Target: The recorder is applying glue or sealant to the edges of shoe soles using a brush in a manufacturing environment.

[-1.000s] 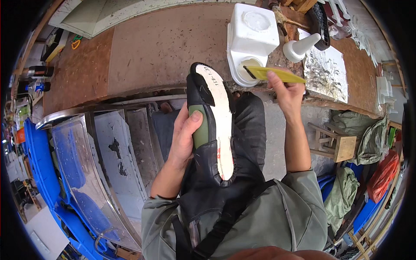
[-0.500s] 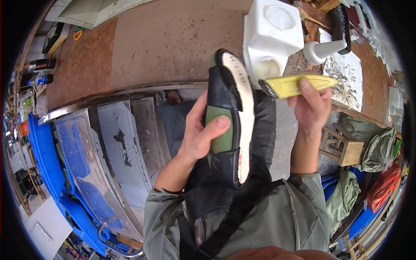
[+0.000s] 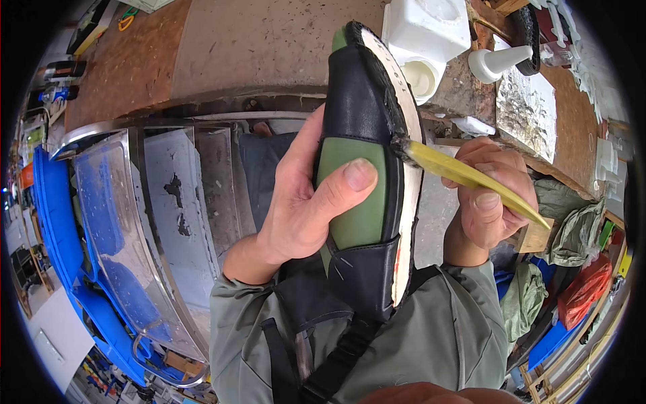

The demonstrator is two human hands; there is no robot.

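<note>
My left hand [image 3: 306, 192] grips a shoe upper [image 3: 356, 182] of black and green leather, with its thumb across the green middle panel. The shoe is on its side, so its pale sole face [image 3: 405, 222] points right. Between the fingers and thumb of my right hand [image 3: 490, 192] is a yellow-handled brush [image 3: 471, 176], seen nearly edge-on. Its dark bristles touch the black rim where the upper meets the pale sole, about midway along the shoe.
A white container [image 3: 425, 40] with a pale-filled opening stands on the brown workbench [image 3: 269, 54], beside a white cone-tipped nozzle [image 3: 498, 62]. Left of me is a metal-framed clear panel [image 3: 111, 202] near blue bins [image 3: 57, 236]. A wooden stool [image 3: 536, 236] and bags are at right.
The shoe has come up and nearer. My right hand has brought the brush from beside the white container down and left onto the shoe's edge, turning it edge-on.
</note>
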